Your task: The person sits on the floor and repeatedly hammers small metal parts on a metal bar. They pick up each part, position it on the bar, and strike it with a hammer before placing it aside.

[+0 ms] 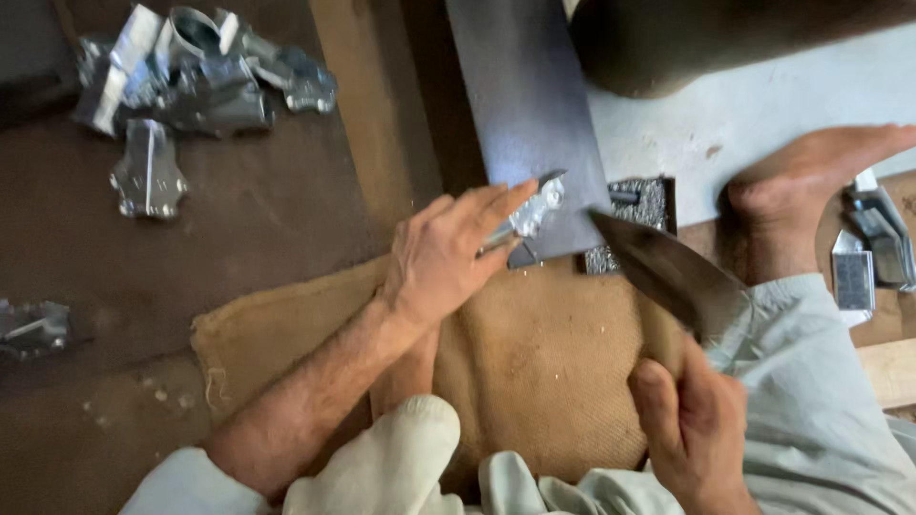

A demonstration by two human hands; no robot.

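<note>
My left hand (448,253) fingers pinch a small metal casting (534,212) against the steel plate (525,95); my right hand (692,420) fingers grip a broad blade (658,267) just beside it.

A floor-level metal workshop — heaped castings (196,72), steel plate (530,105), burlap sack (544,362).

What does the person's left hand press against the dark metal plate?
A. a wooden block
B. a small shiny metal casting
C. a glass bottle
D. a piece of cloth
B: the left hand holds a small shiny metal casting flat against the lower edge of the dark metal plate, while the right hand grips a broad blade beside it.
</note>
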